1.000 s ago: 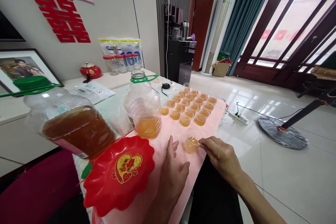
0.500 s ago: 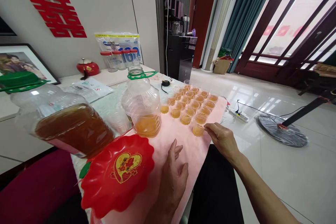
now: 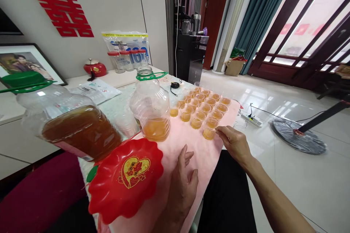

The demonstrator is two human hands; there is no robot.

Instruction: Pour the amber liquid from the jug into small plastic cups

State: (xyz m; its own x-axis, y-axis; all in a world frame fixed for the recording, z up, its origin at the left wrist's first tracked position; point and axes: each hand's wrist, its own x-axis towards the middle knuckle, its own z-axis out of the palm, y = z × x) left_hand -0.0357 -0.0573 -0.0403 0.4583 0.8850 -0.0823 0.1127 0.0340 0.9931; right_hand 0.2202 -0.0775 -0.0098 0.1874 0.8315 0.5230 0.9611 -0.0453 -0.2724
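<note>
My right hand (image 3: 233, 142) pinches the rim of a small clear plastic cup (image 3: 209, 133) of amber liquid, the nearest one in a group of several filled cups (image 3: 204, 108). That cup stands upright on the pink cloth (image 3: 188, 139). My left hand (image 3: 182, 182) holds nothing; its fingers are apart over the cloth, just right of a red scalloped plate (image 3: 109, 196) with a gold heart print. Beyond the plate stands an uncapped clear jug (image 3: 150, 98) with a green handle, partly filled with amber liquid.
A larger green-capped jug (image 3: 82, 131) of darker liquid stands at left, near stacked clear cups (image 3: 125, 123). A black tape measure (image 3: 175, 85) lies behind the cups. Red-lidded jars (image 3: 126, 61) stand at the back. A power strip (image 3: 253, 120) and a stand base (image 3: 298, 136) are on the floor.
The whole view has shifted slightly to the right in the picture. My right hand keeps its pinch on the cup, and my left hand stays open in nearly the same place.
</note>
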